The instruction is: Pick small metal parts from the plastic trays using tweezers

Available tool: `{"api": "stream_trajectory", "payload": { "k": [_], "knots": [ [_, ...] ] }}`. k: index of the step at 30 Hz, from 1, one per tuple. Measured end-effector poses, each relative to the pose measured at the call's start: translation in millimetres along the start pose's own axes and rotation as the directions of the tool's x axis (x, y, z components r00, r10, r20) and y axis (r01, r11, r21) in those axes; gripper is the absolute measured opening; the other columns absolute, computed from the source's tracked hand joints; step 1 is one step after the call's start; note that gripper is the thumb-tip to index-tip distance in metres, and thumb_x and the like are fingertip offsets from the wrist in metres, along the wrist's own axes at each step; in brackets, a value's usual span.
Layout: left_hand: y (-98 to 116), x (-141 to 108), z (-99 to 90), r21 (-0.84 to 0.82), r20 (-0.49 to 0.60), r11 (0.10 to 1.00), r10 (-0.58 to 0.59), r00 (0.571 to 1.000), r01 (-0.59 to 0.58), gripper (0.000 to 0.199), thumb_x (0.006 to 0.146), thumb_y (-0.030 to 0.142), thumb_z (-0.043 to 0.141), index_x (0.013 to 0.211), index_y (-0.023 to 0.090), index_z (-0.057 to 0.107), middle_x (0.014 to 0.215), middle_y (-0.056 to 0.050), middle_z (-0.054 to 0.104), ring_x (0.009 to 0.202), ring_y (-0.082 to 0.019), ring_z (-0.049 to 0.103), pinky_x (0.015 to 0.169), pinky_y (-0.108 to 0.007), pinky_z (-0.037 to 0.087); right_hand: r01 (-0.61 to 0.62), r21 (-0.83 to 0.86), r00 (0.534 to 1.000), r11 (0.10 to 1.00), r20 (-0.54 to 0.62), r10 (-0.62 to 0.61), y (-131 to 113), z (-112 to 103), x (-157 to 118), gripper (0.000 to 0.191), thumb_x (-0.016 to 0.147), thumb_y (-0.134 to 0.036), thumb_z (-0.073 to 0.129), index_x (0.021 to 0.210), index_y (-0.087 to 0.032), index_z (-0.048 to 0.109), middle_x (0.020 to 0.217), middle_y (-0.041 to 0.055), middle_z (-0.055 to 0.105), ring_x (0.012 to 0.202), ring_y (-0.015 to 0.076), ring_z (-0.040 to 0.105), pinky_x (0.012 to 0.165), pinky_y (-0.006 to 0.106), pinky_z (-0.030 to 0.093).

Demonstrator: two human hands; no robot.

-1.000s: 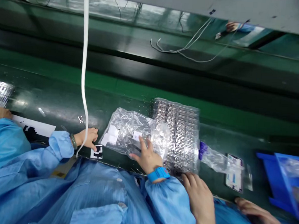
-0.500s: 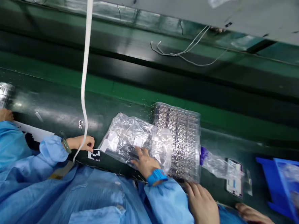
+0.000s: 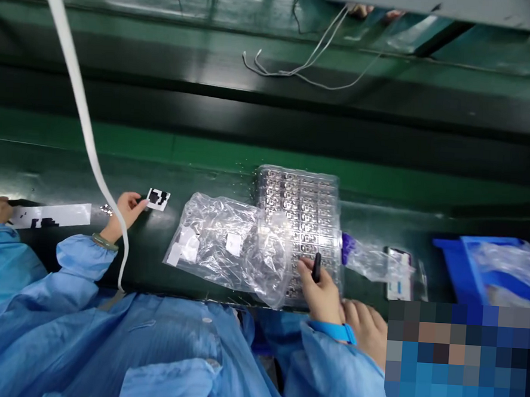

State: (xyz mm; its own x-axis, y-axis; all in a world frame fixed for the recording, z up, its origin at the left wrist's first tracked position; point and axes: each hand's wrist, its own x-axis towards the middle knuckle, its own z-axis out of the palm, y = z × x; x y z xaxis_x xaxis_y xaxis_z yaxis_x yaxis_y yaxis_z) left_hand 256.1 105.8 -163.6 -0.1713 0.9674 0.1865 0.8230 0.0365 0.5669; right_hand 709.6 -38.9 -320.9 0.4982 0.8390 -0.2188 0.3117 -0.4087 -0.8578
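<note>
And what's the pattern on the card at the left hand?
The card is white with black patches; head view.

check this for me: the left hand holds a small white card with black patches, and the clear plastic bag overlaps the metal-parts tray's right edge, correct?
Wrong edge: in the head view, the clear plastic bag overlaps the left edge of the metal-parts tray. The left hand does hold the small white card with black patches.
</note>
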Motion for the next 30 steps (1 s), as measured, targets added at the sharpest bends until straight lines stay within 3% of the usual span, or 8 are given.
{"api": "stream_trajectory", "payload": {
  "k": [2,5,9,13,18,23,26,30],
  "knots": [
    [9.8,-0.8,2.4,-0.030,-0.173,0.999,0.004,0.985,-0.010,0.045,0.071,0.047,0.061,0.099,0.012,0.054,0.082,-0.005,0.054,0.072,-0.013,0.050,0.068,-0.024,0.041,0.039,0.057,0.995,0.998,-0.092,-0.033,-14.1,-5.7,-16.0,0.055,0.079,-0.056,0.043,0.104,-0.010,0.060,0.094,0.0144,0.060,0.093,0.0244,0.055,0.083,0.034,0.041],
    [26.4,-3.5,7.6,-0.078,-0.003,0.996,0.047,0.999,-0.047,0.040,0.076,0.048,0.056,0.094,0.013,0.057,0.082,-0.005,0.057,0.072,-0.012,0.052,0.068,-0.023,0.040,0.201,0.152,0.967,0.968,0.128,-0.220,-45.4,2.9,-50.8,0.045,0.087,-0.051,0.037,0.100,-0.013,0.057,0.090,0.0094,0.060,0.086,0.0194,0.055,0.078,0.031,0.043],
    [41.5,-11.6,22.1,0.031,0.434,0.990,0.110,0.894,-0.137,0.041,0.078,0.053,0.050,0.085,0.013,0.056,0.076,-0.005,0.058,0.070,-0.013,0.052,0.067,-0.024,0.039,0.481,0.066,0.605,0.874,0.697,-0.386,-66.3,74.8,-96.2,0.032,0.090,-0.038,0.040,0.089,-0.012,0.058,0.088,0.0091,0.059,0.083,0.0195,0.056,0.078,0.033,0.045],
    [40.6,-24.6,39.3,0.284,0.625,0.908,0.068,0.778,-0.307,0.049,0.076,0.062,0.047,0.091,0.016,0.055,0.080,-0.005,0.059,0.068,-0.015,0.053,0.061,-0.025,0.036,0.675,-0.069,0.539,0.734,0.725,-0.428,-62.3,140.1,-118.7,0.036,0.084,-0.031,0.053,0.113,-0.011,0.056,0.110,0.0128,0.053,0.099,0.0256,0.051,0.084,0.038,0.044],
    [32.3,-33.5,56.0,0.363,0.665,0.852,0.046,0.746,-0.376,0.042,0.079,0.058,0.046,0.089,0.019,0.055,0.081,-0.003,0.060,0.071,-0.016,0.053,0.062,-0.026,0.035,0.700,0.058,0.634,0.711,0.407,-0.658,-58.3,96.5,-104.1,0.029,0.090,-0.034,0.042,0.108,-0.018,0.058,0.106,0.0074,0.058,0.099,0.0190,0.053,0.087,0.034,0.043],
    [32.0,-30.7,62.4,0.203,0.632,0.922,0.133,0.763,-0.330,0.031,0.084,0.046,0.043,0.085,0.018,0.054,0.080,-0.001,0.059,0.072,-0.014,0.053,0.065,-0.025,0.036,0.239,0.073,0.924,0.968,-0.324,-0.204,-25.4,26.8,-39.8,0.045,0.084,-0.045,0.044,0.110,-0.009,0.051,0.114,0.0174,0.051,0.110,0.0256,0.047,0.096,0.044,0.037],
    [36.7,-29.9,61.9,0.108,0.561,0.947,0.192,0.805,-0.302,0.031,0.085,0.045,0.042,0.085,0.016,0.054,0.081,-0.002,0.057,0.075,-0.014,0.052,0.067,-0.024,0.037,-0.275,0.554,0.961,0.786,0.171,0.216,-4.2,16.3,-9.3,0.051,0.083,-0.051,0.038,0.109,-0.009,0.048,0.112,0.0186,0.053,0.099,0.0240,0.055,0.087,0.044,0.045],
    [43.0,-32.3,60.0,0.040,0.537,0.979,0.149,0.830,-0.201,0.033,0.085,0.046,0.041,0.085,0.015,0.051,0.068,0.000,0.051,0.058,-0.011,0.047,0.058,-0.024,0.037,-0.610,0.673,0.751,0.419,0.660,0.033,0.8,24.3,-0.8,0.035,0.077,-0.037,0.054,0.103,-0.015,0.051,0.106,0.0103,0.058,0.086,0.0146,0.060,0.075,0.028,0.051]
  ]
}}
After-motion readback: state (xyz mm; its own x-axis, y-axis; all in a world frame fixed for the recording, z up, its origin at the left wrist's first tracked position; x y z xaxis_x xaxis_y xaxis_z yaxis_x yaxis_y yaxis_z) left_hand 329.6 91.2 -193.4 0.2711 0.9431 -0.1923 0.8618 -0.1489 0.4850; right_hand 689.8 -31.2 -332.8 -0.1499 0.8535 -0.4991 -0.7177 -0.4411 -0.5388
